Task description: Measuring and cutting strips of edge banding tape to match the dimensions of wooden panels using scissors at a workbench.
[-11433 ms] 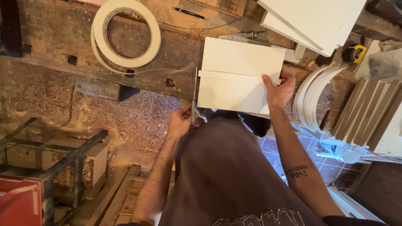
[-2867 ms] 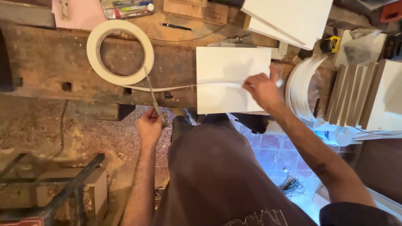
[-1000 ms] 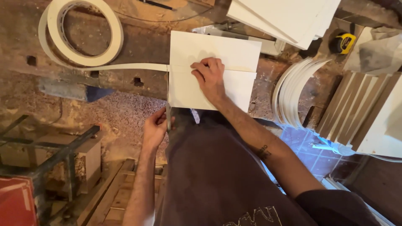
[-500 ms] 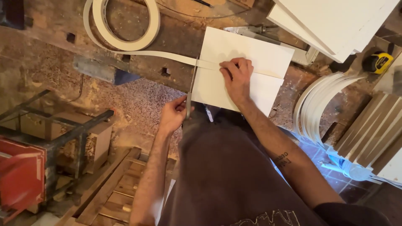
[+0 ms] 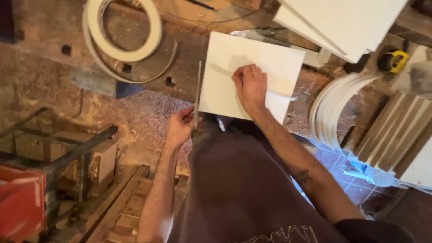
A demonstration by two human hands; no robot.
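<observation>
Workshop, worn workbench (image 5: 54,67), stacked white panels (image 5: 342,22)

A single head-worn camera looks steeply down over the person's torso onto a worn wooden workbench (image 5: 54,40) and the floor beside it. It sits near, at arm's reach, so both forearms fill the centre.

A worn, stained wooden workbench (image 5: 54,49) spans the top of the view. Below it, the floor (image 5: 130,112) is covered in sawdust, with a dark metal frame (image 5: 67,153) and rough wooden planks (image 5: 121,207) at left. Blue tiles (image 5: 342,173) show at right.
</observation>
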